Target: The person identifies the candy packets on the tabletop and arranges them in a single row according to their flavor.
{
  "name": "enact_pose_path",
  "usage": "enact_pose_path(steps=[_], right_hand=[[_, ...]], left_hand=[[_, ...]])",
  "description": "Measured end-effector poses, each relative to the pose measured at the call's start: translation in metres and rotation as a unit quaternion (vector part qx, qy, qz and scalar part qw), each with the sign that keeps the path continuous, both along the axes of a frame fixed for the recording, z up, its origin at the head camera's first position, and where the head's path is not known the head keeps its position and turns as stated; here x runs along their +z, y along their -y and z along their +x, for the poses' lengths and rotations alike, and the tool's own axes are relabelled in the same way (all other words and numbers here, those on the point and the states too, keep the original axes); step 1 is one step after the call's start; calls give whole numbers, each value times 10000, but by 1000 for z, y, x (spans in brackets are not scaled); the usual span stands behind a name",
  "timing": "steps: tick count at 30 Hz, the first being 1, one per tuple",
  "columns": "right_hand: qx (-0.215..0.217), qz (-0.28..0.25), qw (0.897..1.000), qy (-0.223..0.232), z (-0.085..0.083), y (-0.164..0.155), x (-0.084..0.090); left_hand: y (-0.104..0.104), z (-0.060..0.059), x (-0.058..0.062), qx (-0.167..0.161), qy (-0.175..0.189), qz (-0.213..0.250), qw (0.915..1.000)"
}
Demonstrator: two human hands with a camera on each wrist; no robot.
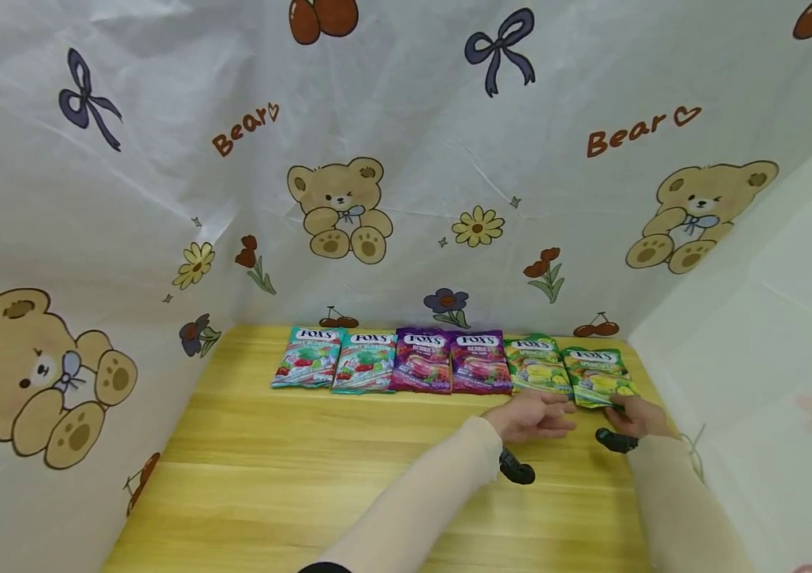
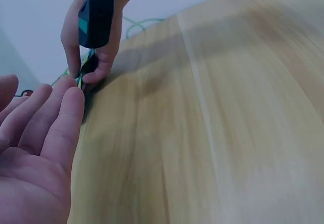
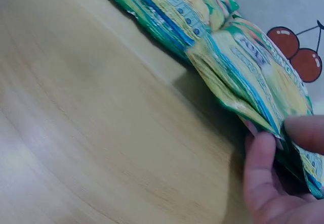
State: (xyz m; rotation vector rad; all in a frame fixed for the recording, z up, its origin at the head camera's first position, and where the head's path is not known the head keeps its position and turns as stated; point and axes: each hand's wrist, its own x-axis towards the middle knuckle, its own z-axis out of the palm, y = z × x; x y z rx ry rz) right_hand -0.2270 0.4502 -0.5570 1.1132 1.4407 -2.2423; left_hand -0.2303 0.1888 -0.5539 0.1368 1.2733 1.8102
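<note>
I see my right hand [image 1: 638, 415] pinching the rightmost FOX'S packet [image 1: 598, 376] near the surface [image 1: 306, 477] edge, my left hand [image 1: 531, 415] seemingly slack-fingered beside it.

Both forearms are wearing close-fitting, cream-coloured sleeves reaching to the wrists, leaving the hands bare. The left hand [image 1: 531, 415] is carrying a small black camera unit strapped at its wrist, at 6 o'clock of the hand. The right hand [image 1: 638, 416] is wearing a matching black unit at 9 o'clock of its wrist. No markings are showing on the sleeves.
</note>
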Motion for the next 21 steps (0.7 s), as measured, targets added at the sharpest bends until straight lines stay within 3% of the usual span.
enact_pose_path(steps=[4,6,11,15,21], right_hand=[[-891,268,9956,147,-5,9,-7],[-1045,575,9928,118,-7,14,-11],[-656,1454,9872,-94,-5,18,-19],[-464,1791,9827,-127,3,15,-20],[-870,1732,9807,-243,25,18,-23]], left_hand=[[7,4,-9,-25,-54,-19,10000],[12,8,-14,19,13,-28,10000],[26,17,-26,103,162,-10,9998],[38,24,-36,130,188,46,9997],[56,35,-52,139,105,63,9998]])
